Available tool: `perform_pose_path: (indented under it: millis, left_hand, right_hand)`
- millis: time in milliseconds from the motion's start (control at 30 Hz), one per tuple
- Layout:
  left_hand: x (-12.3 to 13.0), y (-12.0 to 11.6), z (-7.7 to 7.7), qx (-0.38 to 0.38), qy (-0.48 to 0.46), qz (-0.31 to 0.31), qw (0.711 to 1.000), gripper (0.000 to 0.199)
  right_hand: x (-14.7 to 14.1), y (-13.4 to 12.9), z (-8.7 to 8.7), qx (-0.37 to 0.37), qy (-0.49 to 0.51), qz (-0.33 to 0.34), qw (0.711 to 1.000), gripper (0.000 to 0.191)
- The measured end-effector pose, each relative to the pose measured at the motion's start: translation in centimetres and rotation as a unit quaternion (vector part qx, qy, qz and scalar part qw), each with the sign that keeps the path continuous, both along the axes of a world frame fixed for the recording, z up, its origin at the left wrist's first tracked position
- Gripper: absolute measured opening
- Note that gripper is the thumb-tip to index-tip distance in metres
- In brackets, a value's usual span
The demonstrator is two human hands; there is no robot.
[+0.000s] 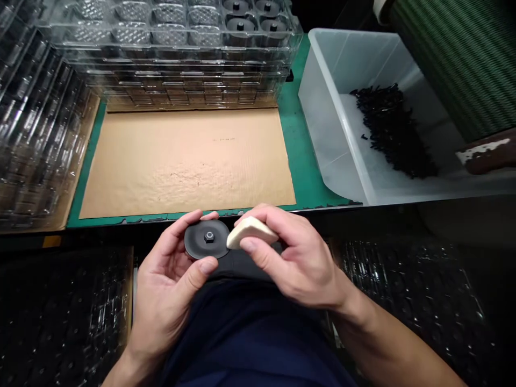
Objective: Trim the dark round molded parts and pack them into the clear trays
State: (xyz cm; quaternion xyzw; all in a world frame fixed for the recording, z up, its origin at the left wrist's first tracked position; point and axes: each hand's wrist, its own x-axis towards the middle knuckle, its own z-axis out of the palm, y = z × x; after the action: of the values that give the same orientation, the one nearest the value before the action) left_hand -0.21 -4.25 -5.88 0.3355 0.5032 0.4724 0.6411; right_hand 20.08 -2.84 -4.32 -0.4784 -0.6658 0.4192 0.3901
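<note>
Down below the table's near edge, over the lap, the left hand (169,279) held a black disc (207,240) by its rim, fingers curled behind it and the thumb pressed on its lower edge, so the grip was closed on the disc. A small nut (208,236) sat at the disc's centre, facing up. The right hand (294,258) pinched a pale block (250,231) between thumb and fingers, clamped on it, with the block's left end touching the disc's right edge. Both hands met just short of the green mat (300,161), whose ragged front border ran right above the knuckles. On the mat lay a cardboard sheet (185,161), bare across its whole face, giving wide open room ahead of the hands. Along its far edge stood a stack of clear trays (177,70); the top tray held a few black discs at its right end. More clear trays (36,134) crowded the left edge of the cardboard. To the right, just past the mat's edge, a clear bin (334,134) held a heap of small black parts (393,131). Darker trays filled the dim space either side of the lap, leaving the hands a narrow gap.
</note>
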Motion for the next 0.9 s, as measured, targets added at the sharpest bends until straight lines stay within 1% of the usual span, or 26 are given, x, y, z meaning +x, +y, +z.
perform_pose_path:
  millis: [67,133,300,400,533,700,800,900]
  left_hand:
    - [0.0,0.0,0.1,0.005,0.003,-0.005,1.0,0.056]
    - [-0.1,-0.1,0.1,0.007,0.004,-0.006,1.0,0.056]
    - [-0.4,-0.4,0.0,0.011,-0.003,0.002,1.0,0.054]
    - [-0.5,-0.5,0.0,0.015,-0.008,0.003,1.0,0.054]
    - [-0.5,-0.4,0.0,0.015,-0.008,0.013,1.0,0.054]
    - [-0.5,-0.4,-0.3,0.023,-0.016,-0.004,1.0,0.054]
    - [-0.7,-0.6,-0.7,0.028,-0.023,-0.023,0.999,0.056]
    - [-1.0,-0.6,-1.0,0.041,-0.018,-0.028,0.999,0.057]
  right_hand:
    - [-0.2,0.3,0.4,0.053,-0.025,0.023,0.998,0.008]
    - [-0.3,0.7,0.5,0.076,-0.044,0.037,0.995,0.009]
    - [-0.6,0.9,0.8,0.08,-0.055,0.065,0.993,0.01]
    - [-0.8,0.9,0.8,0.094,-0.069,0.057,0.992,0.009]
    - [-0.9,0.9,0.8,0.076,-0.085,0.057,0.992,0.007]
    - [-0.9,0.9,0.9,0.086,-0.096,0.045,0.991,0.009]
    - [-1.0,0.9,0.8,0.082,-0.091,0.055,0.991,0.01]
    - [-1.1,0.8,0.7,0.093,-0.102,0.042,0.99,0.011]
